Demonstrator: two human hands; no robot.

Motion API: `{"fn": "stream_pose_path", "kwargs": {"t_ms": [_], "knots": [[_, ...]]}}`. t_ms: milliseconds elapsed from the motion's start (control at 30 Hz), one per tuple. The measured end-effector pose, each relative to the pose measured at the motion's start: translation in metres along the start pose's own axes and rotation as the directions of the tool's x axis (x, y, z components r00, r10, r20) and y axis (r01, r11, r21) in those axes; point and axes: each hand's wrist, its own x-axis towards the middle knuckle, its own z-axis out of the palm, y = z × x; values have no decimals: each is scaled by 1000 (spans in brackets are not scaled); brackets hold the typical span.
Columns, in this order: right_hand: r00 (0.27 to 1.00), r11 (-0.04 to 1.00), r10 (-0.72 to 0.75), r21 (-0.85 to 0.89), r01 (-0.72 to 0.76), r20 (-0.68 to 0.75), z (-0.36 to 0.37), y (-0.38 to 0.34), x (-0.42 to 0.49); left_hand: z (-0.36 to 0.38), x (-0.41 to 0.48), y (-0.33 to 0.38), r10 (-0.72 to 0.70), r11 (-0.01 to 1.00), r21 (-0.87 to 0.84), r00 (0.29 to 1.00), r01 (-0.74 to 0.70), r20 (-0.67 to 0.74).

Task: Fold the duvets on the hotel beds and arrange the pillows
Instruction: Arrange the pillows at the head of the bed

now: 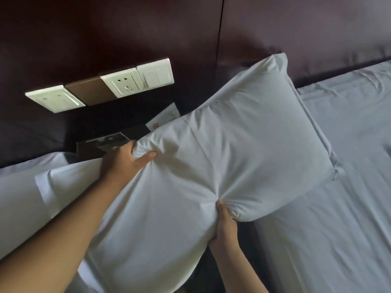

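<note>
The white pillow [222, 144] is held up over the gap between two beds, its far end over the right bed [338, 218]. The left hand [124, 159] grips its upper edge and the right hand [224, 227] pinches bunched fabric at its lower edge. The pillow partly hides the dark nightstand [99, 144]. Wall sockets [118, 83] sit above the nightstand, and the left bed [14, 197] lies beside it.

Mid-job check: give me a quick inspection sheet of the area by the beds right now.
Surface: right bed's white sheet, lightly wrinkled.
Job's things: white pillow held over the gap between the beds; white bedding on the left bed.
Clutter: no-smoking card and a dark printed item on the nightstand.
Hands: left hand and right hand both grip the pillow's fabric.
Cables: nothing seen.
Surroundings: socket and switch panel on the dark wooden wall.
</note>
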Motion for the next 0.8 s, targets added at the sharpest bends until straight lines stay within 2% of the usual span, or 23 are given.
{"fn": "stream_pose_path", "kwargs": {"t_ms": [200,300,433,533,600,667,800], "knots": [[999,998,-48,-52,47,-11,2,7,5,9,9,-21,71,992,102,997,-72,9],[998,993,-44,-109,40,-35,2,4,3,7,13,-21,63,991,117,995,-71,76],[997,959,69,-273,-72,-21,-22,-17,-21,-13,10,3,-11,976,214,977,-36,211],[997,895,72,-441,-63,3,-53,-40,-51,-27,-1,38,-48,955,295,964,-33,262],[999,863,30,-505,-18,15,-77,-54,-81,-33,-15,65,-43,961,273,956,-40,290],[999,867,-31,-497,32,10,-103,-63,-114,-38,-33,89,-17,976,210,947,-53,320],[987,902,-143,-419,102,-69,-162,-67,-171,-34,-74,140,148,979,68,897,-193,416]]}}
